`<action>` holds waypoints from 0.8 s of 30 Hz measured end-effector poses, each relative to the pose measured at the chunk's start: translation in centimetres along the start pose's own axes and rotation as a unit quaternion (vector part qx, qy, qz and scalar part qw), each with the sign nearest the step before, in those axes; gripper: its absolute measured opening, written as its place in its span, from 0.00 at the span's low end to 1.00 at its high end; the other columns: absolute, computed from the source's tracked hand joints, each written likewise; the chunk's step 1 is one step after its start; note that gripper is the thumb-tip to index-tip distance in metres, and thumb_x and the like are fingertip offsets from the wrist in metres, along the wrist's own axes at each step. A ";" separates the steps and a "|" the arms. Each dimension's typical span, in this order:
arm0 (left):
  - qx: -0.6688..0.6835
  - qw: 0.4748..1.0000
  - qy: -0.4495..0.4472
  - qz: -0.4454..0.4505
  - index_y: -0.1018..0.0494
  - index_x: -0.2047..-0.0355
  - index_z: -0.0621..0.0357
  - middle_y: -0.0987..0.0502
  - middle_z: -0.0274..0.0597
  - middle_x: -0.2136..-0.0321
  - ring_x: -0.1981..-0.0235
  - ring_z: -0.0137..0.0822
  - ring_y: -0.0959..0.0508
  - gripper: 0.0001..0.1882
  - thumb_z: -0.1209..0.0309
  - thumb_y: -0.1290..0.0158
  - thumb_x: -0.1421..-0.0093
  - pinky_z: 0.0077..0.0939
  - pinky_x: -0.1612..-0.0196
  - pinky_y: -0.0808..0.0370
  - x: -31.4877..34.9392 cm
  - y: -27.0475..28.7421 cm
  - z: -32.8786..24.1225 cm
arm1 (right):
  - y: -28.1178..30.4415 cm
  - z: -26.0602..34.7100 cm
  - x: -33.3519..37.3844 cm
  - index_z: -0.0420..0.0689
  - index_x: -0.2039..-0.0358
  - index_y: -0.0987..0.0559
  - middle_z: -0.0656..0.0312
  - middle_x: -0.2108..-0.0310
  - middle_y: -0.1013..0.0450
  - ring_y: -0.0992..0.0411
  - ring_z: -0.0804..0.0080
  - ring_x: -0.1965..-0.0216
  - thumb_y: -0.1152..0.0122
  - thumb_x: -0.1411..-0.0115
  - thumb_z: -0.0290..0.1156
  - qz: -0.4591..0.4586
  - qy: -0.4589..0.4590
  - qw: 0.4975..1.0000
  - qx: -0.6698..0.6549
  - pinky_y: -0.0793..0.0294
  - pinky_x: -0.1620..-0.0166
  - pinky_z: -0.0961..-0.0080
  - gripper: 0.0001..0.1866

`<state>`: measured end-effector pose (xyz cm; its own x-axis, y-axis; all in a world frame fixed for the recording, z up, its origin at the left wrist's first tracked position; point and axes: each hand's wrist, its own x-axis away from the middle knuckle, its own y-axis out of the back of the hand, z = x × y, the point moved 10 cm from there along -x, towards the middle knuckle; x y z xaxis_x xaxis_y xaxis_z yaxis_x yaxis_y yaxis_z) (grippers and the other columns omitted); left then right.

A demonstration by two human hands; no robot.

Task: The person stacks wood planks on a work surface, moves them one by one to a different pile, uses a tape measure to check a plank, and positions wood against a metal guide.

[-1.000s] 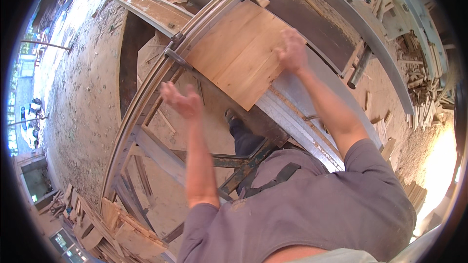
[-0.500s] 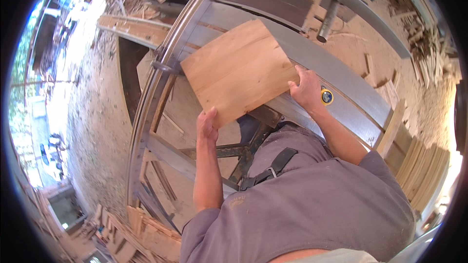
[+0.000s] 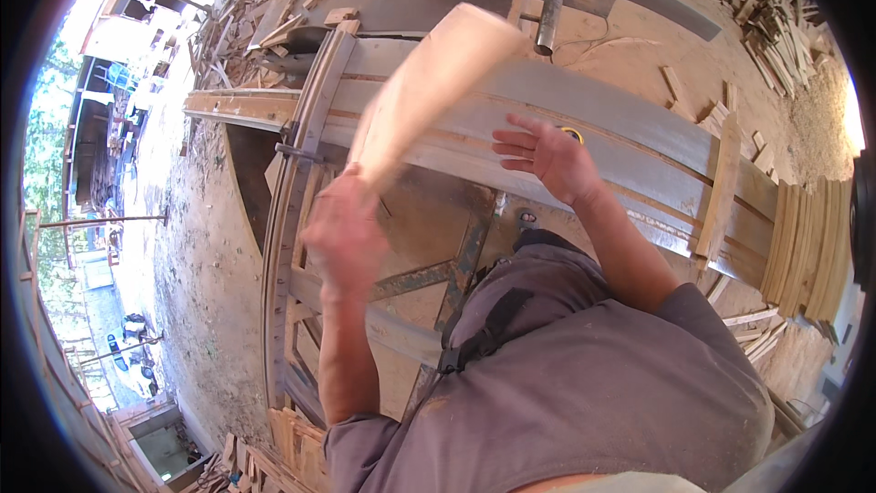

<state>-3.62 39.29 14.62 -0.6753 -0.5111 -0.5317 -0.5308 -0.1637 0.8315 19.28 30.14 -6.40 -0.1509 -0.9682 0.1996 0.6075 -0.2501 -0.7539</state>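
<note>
My left hand grips the lower end of a light wooden board, which is blurred with motion and tilted up and away over the curved wooden frame. My right hand is open with fingers spread, hovering just right of the board and apart from it, above the long curved planks of the workbench. A small yellow object lies on the plank behind the right hand.
A metal clamp sits on the frame's left edge. A metal pipe lies at the top. Stacked wood strips stand at the right, offcut piles at the top right, sandy ground at the left.
The board, earlier lying flat on the frame under both hands, is now swung up on edge in my left hand. My right hand has let go and pulled right.
</note>
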 end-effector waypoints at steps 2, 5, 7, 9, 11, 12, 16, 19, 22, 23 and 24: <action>-0.013 0.994 -0.109 0.030 0.23 0.61 0.62 0.19 0.49 0.56 0.57 0.51 0.18 0.09 0.80 0.47 0.43 0.40 0.56 0.19 3.8 -2.9 -2.3 | -2.6 1.4 2.3 0.36 0.34 0.34 0.45 0.39 0.31 0.33 0.52 0.36 0.58 0.31 0.63 -0.046 0.029 0.982 -0.183 0.36 0.35 0.58 0.42; 0.011 0.988 -0.123 0.096 0.23 0.62 0.61 0.21 0.48 0.53 0.52 0.49 0.21 0.13 0.81 0.46 0.49 0.40 0.51 0.21 11.5 -7.3 -2.0 | -0.8 -2.9 5.1 0.34 0.39 0.31 0.47 0.42 0.28 0.31 0.54 0.38 0.50 0.31 0.53 -0.047 -0.043 0.967 -0.247 0.32 0.37 0.58 0.34; 0.030 0.988 -0.093 0.119 0.23 0.61 0.60 0.22 0.46 0.53 0.50 0.49 0.22 0.15 0.81 0.46 0.52 0.40 0.49 0.23 16.2 -9.4 -1.6 | 2.9 -8.7 7.1 0.34 0.40 0.31 0.50 0.44 0.26 0.28 0.56 0.42 0.45 0.32 0.44 -0.112 -0.072 0.983 -0.128 0.28 0.40 0.59 0.29; 0.031 0.990 -0.055 0.129 0.23 0.61 0.60 0.23 0.44 0.53 0.49 0.49 0.24 0.16 0.82 0.46 0.52 0.40 0.49 0.24 19.9 -10.6 -0.3 | 4.7 -13.1 9.7 0.34 0.41 0.30 0.52 0.46 0.25 0.25 0.58 0.46 0.42 0.33 0.36 -0.168 -0.124 0.977 -0.039 0.25 0.43 0.59 0.25; 0.039 0.990 -0.013 0.138 0.24 0.55 0.58 0.27 0.44 0.48 0.45 0.52 0.29 0.22 0.82 0.46 0.53 0.44 0.42 0.30 23.3 -11.9 1.0 | 4.7 -16.5 12.3 0.34 0.43 0.29 0.54 0.49 0.24 0.23 0.60 0.50 0.40 0.34 0.30 -0.208 -0.194 0.958 0.023 0.22 0.47 0.60 0.22; 0.034 0.990 0.006 0.137 0.24 0.54 0.58 0.28 0.45 0.47 0.43 0.52 0.30 0.23 0.81 0.45 0.53 0.45 0.40 0.32 24.3 -12.3 1.5 | 5.1 -17.5 12.8 0.34 0.43 0.29 0.54 0.50 0.23 0.23 0.60 0.52 0.41 0.34 0.29 -0.224 -0.187 0.956 0.020 0.22 0.47 0.59 0.21; 0.010 0.977 0.174 0.126 0.32 0.41 0.61 0.32 0.55 0.41 0.39 0.60 0.34 0.33 0.80 0.41 0.50 0.50 0.37 0.36 26.8 -11.4 3.8 | 7.3 -20.9 14.1 0.34 0.44 0.28 0.54 0.53 0.22 0.22 0.60 0.54 0.40 0.34 0.29 -0.238 -0.154 0.959 0.024 0.21 0.49 0.57 0.20; 0.136 0.920 0.352 0.109 0.42 0.34 0.68 0.32 0.60 0.41 0.41 0.60 0.30 0.40 0.79 0.40 0.47 0.48 0.39 0.32 30.9 -12.4 7.1 | 7.4 -21.4 13.6 0.34 0.47 0.26 0.53 0.53 0.22 0.21 0.61 0.55 0.40 0.33 0.29 -0.209 -0.127 0.970 0.018 0.20 0.51 0.61 0.18; 0.354 0.810 0.461 0.074 0.51 0.31 0.75 0.31 0.61 0.41 0.45 0.53 0.25 0.45 0.81 0.41 0.46 0.42 0.43 0.27 34.4 -13.9 8.9 | 6.9 -20.7 13.6 0.34 0.46 0.27 0.53 0.54 0.22 0.21 0.61 0.56 0.42 0.33 0.29 -0.207 -0.131 0.969 0.019 0.18 0.54 0.62 0.18; 0.434 0.762 0.478 0.057 0.53 0.30 0.78 0.31 0.61 0.41 0.47 0.51 0.24 0.46 0.81 0.42 0.46 0.39 0.45 0.25 34.4 -14.1 8.3 | 7.2 -20.1 13.9 0.33 0.45 0.27 0.53 0.54 0.22 0.21 0.61 0.56 0.42 0.33 0.29 -0.212 -0.130 0.968 0.020 0.18 0.55 0.62 0.18; 0.489 0.694 0.527 0.039 0.53 0.31 0.79 0.29 0.59 0.43 0.48 0.44 0.23 0.47 0.81 0.40 0.47 0.33 0.47 0.24 35.1 -14.2 8.2 | 7.2 -20.0 14.3 0.34 0.44 0.27 0.53 0.53 0.23 0.21 0.61 0.55 0.42 0.33 0.29 -0.203 -0.142 0.968 0.028 0.17 0.56 0.63 0.19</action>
<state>-24.01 30.54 -17.16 -0.2463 -0.9035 0.3507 -0.9553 0.2874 0.0695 5.92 14.35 -21.44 -0.1707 -0.7467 0.6429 0.5854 -0.6017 -0.5434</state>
